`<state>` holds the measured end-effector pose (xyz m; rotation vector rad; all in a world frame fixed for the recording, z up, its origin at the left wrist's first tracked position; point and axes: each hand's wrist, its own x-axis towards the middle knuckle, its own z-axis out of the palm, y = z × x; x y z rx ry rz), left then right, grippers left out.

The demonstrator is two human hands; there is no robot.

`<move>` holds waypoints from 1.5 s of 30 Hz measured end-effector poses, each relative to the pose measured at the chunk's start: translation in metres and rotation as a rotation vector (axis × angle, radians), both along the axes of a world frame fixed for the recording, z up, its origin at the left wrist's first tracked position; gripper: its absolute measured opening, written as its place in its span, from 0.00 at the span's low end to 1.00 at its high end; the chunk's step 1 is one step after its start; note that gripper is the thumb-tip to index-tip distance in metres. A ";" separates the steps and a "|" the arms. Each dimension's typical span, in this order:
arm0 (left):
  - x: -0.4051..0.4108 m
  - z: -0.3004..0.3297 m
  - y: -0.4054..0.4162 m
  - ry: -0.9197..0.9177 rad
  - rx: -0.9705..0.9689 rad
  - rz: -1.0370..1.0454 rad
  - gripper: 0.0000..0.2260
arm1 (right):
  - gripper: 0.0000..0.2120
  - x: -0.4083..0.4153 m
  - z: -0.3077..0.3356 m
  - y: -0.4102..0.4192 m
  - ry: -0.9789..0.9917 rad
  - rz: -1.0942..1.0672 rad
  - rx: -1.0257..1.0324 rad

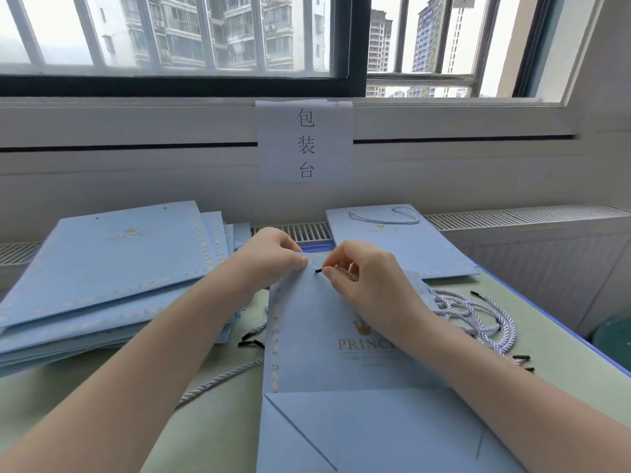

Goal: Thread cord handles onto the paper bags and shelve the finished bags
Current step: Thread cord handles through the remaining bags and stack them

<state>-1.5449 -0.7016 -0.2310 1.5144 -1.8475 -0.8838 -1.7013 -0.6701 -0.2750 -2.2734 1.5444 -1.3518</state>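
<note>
**Blue paper bag getting its cord**

Blue bag (341, 353) lies flat on the green table (102, 387), right in front of the person. Left hand (269, 259) pinches the bag's top edge, and right hand (368, 281) pinches the cord tip (318, 270) at that edge. Loose cords (478, 319) sit just right of it, unthreaded bags (102, 268) are stacked left, and a finished bag (399, 244) lies behind.

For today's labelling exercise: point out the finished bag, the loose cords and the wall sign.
Finished bag (409, 249): head view, bare front panel.
Loose cords (478, 312): head view, middle of the tangle.
Wall sign (305, 141): head view, sheet's centre.
</note>
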 end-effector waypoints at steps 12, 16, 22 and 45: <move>-0.004 0.001 0.005 -0.013 -0.141 -0.051 0.07 | 0.05 0.009 -0.004 -0.001 0.186 -0.054 -0.187; -0.006 0.000 0.005 -0.207 -0.386 -0.037 0.07 | 0.06 0.008 -0.001 -0.003 0.117 -0.013 -0.144; -0.003 -0.004 -0.001 -0.105 -0.429 -0.118 0.06 | 0.03 0.003 0.005 -0.003 -0.141 0.069 -0.007; 0.008 -0.005 -0.003 0.238 -0.101 -0.217 0.13 | 0.11 0.005 0.007 0.001 -0.016 0.086 -0.023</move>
